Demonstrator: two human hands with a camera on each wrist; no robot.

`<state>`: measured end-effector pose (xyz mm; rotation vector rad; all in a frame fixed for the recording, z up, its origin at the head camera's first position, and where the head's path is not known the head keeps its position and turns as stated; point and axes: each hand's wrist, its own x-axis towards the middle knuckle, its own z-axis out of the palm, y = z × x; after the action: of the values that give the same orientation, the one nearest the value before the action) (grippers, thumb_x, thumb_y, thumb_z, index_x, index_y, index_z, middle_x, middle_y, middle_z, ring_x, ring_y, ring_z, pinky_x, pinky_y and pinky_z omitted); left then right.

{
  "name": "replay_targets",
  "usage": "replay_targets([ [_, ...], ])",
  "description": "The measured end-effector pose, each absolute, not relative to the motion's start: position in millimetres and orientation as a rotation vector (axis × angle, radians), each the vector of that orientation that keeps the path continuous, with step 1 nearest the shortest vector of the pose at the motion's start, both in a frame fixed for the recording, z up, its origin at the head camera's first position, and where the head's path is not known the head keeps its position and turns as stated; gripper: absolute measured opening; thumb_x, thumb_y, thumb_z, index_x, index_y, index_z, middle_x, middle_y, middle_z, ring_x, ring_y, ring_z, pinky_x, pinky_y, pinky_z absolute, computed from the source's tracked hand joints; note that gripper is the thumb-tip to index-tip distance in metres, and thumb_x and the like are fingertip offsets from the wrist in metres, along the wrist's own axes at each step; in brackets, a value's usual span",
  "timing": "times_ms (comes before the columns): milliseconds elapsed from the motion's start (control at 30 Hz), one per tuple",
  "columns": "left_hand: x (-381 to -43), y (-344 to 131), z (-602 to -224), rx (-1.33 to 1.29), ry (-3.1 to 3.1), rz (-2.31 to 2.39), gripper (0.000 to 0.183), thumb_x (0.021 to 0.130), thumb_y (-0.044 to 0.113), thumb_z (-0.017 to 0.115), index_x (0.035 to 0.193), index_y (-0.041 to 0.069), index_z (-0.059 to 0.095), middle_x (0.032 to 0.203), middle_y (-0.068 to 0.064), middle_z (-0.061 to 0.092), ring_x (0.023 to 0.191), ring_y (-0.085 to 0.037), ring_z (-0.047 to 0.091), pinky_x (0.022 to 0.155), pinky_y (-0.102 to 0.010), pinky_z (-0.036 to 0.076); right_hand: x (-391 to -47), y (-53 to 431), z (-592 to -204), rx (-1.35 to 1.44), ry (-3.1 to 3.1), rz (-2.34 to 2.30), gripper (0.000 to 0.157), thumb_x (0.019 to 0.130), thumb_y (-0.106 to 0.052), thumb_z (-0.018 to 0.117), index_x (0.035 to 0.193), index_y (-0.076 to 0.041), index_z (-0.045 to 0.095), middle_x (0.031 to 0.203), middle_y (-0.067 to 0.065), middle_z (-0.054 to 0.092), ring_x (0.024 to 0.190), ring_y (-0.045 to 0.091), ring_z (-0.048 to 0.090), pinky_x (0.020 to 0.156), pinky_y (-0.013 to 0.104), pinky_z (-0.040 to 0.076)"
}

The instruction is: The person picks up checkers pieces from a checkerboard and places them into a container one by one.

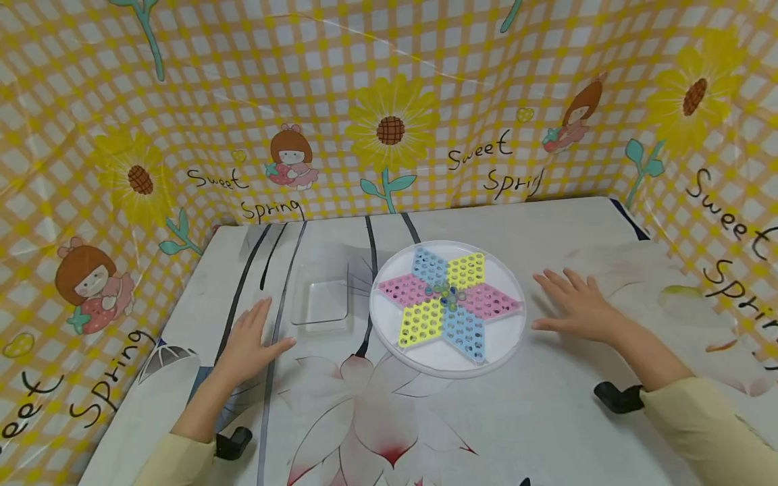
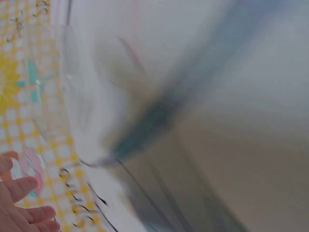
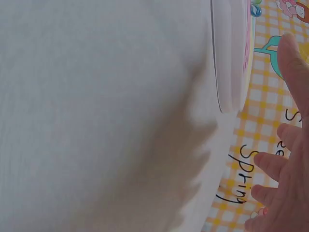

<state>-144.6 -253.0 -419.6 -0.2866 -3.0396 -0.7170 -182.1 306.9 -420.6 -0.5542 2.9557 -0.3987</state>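
A round white Chinese checkers board with a pink, yellow and blue star of holes lies on the table. Several glass marbles are gathered at the star's middle. Left of the board stands a clear plastic box. My left hand, fingers spread and holding nothing, is just left of the box. To the right of the board my right hand is spread too, its fingertips apart from the rim. In the right wrist view the board's edge shows beyond the right hand.
A white cloth with flower prints covers the table. A yellow checked curtain rises along the back and both sides. Black wrist mounts sit at both sleeves.
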Motion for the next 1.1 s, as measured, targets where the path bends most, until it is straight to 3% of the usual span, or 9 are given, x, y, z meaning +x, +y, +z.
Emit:
replay_targets([
  [133,-154.3,-232.0,-406.7,-0.337,-2.967,-0.856,0.086,0.081,0.041,0.065,0.144,0.001,0.021,0.144,-0.024,0.028,0.13,-0.044,0.025,0.101,-0.061,0.021,-187.0,300.7,-425.2,-0.534,2.858,-0.562,0.092,0.077,-0.051,0.066,0.141,0.001,0.024,0.143,0.029,0.022,0.128,0.055,0.009,0.097,0.07,0.003],
  [400,-172.8,-177.7,-387.3,-0.424,-2.874,-1.089,0.078,0.081,0.04,0.067,0.143,0.01,0.029,0.137,-0.014,0.044,0.123,-0.035,0.041,0.096,-0.054,0.035,-200.3,295.0,-436.3,-0.611,2.732,-0.745,0.088,0.079,-0.038,0.068,0.138,0.009,0.024,0.14,0.033,0.024,0.125,0.055,0.016,0.096,0.069,0.014],
  [567,-185.0,-143.1,-384.0,-0.508,-2.854,-1.095,0.073,0.079,0.036,0.069,0.138,0.008,0.036,0.131,-0.012,0.05,0.113,-0.032,0.049,0.09,-0.049,0.042,-206.8,292.6,-443.7,-0.579,2.676,-0.781,0.089,0.078,-0.038,0.068,0.139,0.009,0.023,0.141,0.034,0.022,0.127,0.053,0.016,0.096,0.069,0.015],
  [767,-199.1,-110.1,-385.8,-0.588,-2.86,-1.189,0.068,0.079,0.033,0.07,0.135,0.009,0.041,0.128,-0.011,0.052,0.11,-0.029,0.051,0.085,-0.043,0.046,-209.2,292.6,-449.3,-0.552,2.667,-0.766,0.088,0.075,-0.038,0.071,0.137,0.007,0.028,0.141,0.034,0.021,0.127,0.056,0.01,0.095,0.071,0.011],
  [1100,-216.5,-69.8,-394.9,-0.654,-2.965,-1.273,0.066,0.081,0.029,0.068,0.137,0.013,0.038,0.131,-0.008,0.05,0.114,-0.028,0.05,0.086,-0.043,0.045,-212.0,293.2,-448.9,-0.54,2.631,-0.788,0.087,0.074,-0.038,0.072,0.136,0.006,0.03,0.143,0.034,0.016,0.128,0.056,0.005,0.097,0.07,0.006],
])
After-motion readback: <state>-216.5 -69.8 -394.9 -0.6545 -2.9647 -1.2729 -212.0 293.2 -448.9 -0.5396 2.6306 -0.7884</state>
